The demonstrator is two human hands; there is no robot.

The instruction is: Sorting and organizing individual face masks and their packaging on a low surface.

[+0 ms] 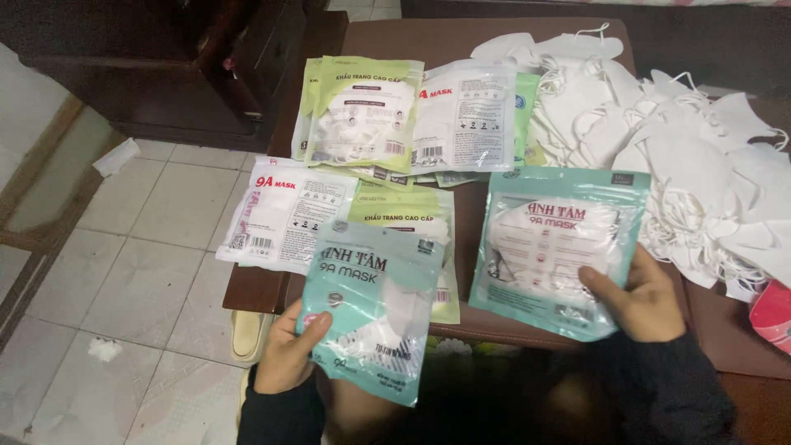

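Note:
My left hand (pixel 288 350) grips the lower left edge of a teal and clear mask packet (pixel 375 309), held up in front of the table's near edge. My right hand (pixel 638 301) holds the lower right corner of a second teal mask packet (pixel 552 247), which lies on the brown table (pixel 461 37) with a white mask showing through its window. Both packets look filled.
Several more mask packets lie on the table: green ones (pixel 362 111) and white ones (pixel 284 214) at the back and left. A heap of loose white masks (pixel 700 148) covers the right side. A pink item (pixel 774 317) sits at the right edge. Tiled floor (pixel 140 247) lies to the left.

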